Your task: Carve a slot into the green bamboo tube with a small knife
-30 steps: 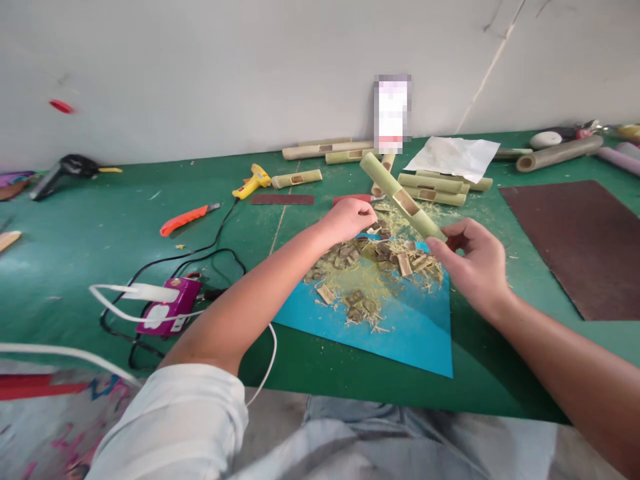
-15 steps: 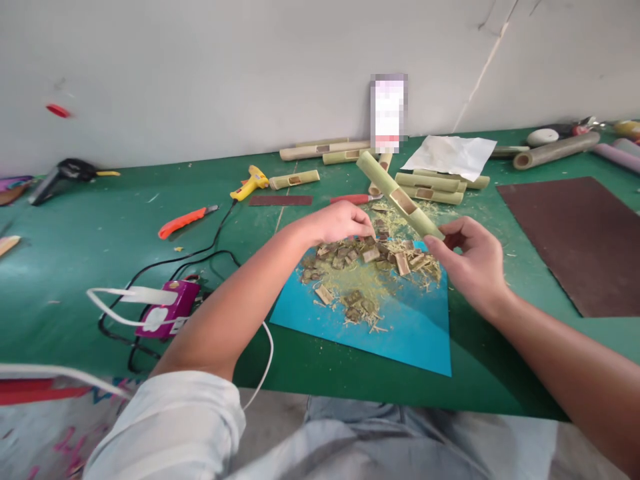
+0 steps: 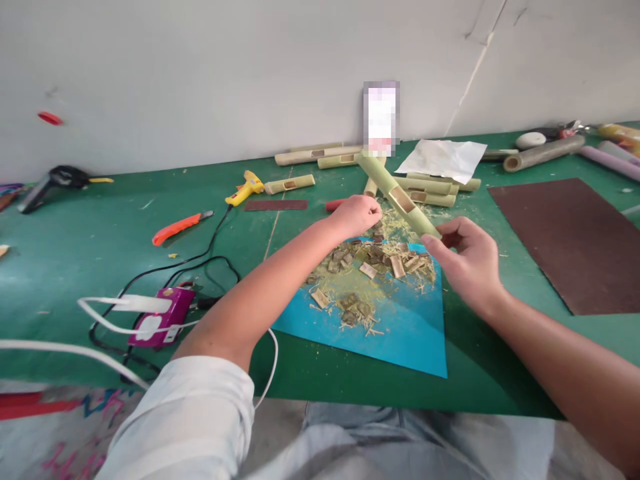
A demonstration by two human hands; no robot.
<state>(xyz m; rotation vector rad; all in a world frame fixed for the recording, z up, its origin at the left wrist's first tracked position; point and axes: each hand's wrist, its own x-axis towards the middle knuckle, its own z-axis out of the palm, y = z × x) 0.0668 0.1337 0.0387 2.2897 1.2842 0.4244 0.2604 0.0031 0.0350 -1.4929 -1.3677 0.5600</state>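
Observation:
My right hand grips the lower end of a green bamboo tube between thumb and fingers. The tube is tilted, its far end up and to the left, and a rectangular window is cut in its side. My left hand is closed with curled fingers above the far edge of the shavings. Whatever it may hold is hidden. It covers part of a red-handled tool. Below both hands lies a blue sheet, strewn with bamboo chips, shavings and yellowish dust.
Several cut bamboo tubes lie behind, with a white paper over some. A yellow glue gun, an orange utility knife and a purple power strip with cords are left. A brown sheet lies right; a blurred upright screen leans on the wall.
My left hand has lifted off the chips and moved away and slightly right, beside the red-handled tool. My right hand keeps the bamboo tube at nearly the same tilt. The view has shifted slightly.

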